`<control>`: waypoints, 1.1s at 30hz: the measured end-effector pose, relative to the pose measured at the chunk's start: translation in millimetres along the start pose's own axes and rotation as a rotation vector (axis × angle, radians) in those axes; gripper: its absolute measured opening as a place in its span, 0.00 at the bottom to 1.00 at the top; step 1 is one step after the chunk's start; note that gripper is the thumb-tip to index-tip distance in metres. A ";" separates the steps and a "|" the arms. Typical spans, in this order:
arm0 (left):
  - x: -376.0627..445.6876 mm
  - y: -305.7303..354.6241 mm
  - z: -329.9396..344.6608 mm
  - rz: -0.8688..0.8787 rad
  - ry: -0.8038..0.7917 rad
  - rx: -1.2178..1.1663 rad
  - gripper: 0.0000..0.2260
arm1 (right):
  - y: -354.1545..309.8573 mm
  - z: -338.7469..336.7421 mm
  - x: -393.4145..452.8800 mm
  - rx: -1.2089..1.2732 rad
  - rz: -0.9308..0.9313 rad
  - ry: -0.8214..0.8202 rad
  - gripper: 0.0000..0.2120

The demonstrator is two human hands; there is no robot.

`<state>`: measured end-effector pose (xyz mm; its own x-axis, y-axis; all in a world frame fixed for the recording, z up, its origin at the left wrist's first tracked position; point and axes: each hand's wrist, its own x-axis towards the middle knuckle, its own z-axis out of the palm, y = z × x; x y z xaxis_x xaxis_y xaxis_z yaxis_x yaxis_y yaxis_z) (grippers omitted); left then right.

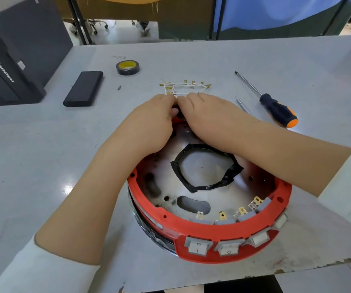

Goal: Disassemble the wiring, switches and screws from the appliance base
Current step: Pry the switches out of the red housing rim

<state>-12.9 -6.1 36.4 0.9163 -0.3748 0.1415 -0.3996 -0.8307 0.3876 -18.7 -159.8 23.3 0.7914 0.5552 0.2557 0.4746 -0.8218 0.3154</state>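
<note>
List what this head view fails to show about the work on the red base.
- The part at the far rim of the red base: covered by the left hand and right hand; only a dark sliver shows between them.
- Each hand's grip: fingertips hidden.
- Base's far rim: behind the hands.
- Small item beside the black case: too small to identify.

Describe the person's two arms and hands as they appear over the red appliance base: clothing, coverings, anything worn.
Both hands are bare: the left hand and right hand show no gloves, and no rings or watch are visible from this view. Each arm wears a white long sleeve pushed up, the left sleeve and right sleeve, leaving the forearms uncovered. No markings show on the fabric.
</note>
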 end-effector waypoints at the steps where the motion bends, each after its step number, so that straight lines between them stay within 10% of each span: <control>1: -0.2 0.3 -0.2 -0.001 -0.006 -0.007 0.11 | 0.6 -0.6 -1.7 -0.014 -0.006 0.001 0.15; 15: -2.4 2.6 -0.7 -0.020 -0.008 -0.014 0.12 | 27.1 6.0 -2.6 -0.058 -0.085 -0.077 0.23; 33: -1.7 2.5 -3.5 -0.031 -0.010 0.008 0.12 | 22.8 3.7 2.3 -0.117 -0.032 -0.141 0.07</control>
<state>-15.4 -6.1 40.3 0.9277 -0.3531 0.1210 -0.3717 -0.8449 0.3847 -4.7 -177.7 27.7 0.8268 0.5505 0.1158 0.4586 -0.7788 0.4279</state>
